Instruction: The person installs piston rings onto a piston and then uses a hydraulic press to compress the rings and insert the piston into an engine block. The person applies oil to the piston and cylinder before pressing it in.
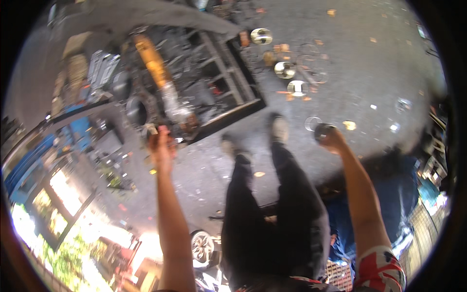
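My right hand (334, 141) is closed around a dark round part (322, 131), held above the floor right of my feet. A thin pale ring (312, 123) shows just beside that part. My left hand (162, 147) is at the near corner of a dark metal frame, its fingers bent around something small and blurred. Close above it lies a dark metal part with a round ring-shaped end (137, 111); I cannot tell if the fingers touch it. Shiny round metal pieces (285, 70) lie on the floor ahead, among thin rings (318, 74) and small orange-brown bits.
The dark frame (233, 108) holds a yellow-orange tube (154, 61) wrapped partly in clear plastic. Silvery tools (101, 67) lie left of it. Blue cloth (374, 204) hangs at the right. A wheel (202, 246) stands behind my legs. Scraps litter the grey floor (369, 73).
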Demonstrator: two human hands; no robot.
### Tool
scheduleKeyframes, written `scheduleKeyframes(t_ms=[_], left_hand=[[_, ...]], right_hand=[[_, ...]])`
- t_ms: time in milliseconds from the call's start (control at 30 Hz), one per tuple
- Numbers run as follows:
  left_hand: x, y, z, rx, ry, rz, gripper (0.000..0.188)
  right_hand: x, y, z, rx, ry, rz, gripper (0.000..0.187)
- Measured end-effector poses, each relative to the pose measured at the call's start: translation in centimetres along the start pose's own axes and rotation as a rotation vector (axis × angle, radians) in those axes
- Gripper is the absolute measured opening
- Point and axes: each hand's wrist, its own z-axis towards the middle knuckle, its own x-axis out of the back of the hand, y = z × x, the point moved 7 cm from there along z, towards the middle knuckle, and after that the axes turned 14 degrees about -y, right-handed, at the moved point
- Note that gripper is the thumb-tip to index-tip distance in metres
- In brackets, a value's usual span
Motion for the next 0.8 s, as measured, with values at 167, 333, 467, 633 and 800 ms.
scheduleKeyframes(t_ms=[167,333,467,633,800], left_hand=[[0.1,-0.6,0.4,0.002,-0.109,-0.326,0.039],[-0.2,0.1,0.4,0.040,-0.188,-0.281,0.039],[0.0,0.6,0.4,0.085,-0.176,-0.229,0.038],[0.4,0.5,0.2,0.081,-0.127,-0.153,0.035],[0.3,0.5,0.1,0.021,-0.164,-0.179,0.031]], right_hand=[[-1.4,-0.3,5.6,-0.162,-0.061,-0.137,0.041],[-2.8,-3.9,13.9,-0.172,-0.081,-0.368,0.066],[-4.2,-6.2,21.1,-0.136,-0.062,-0.400,0.086],[-6.6,-5.8,30.6,-0.117,-0.062,-0.311,0.075],[-6.8,-4.3,36.0,-0.001,0.112,-0.301,0.065]])
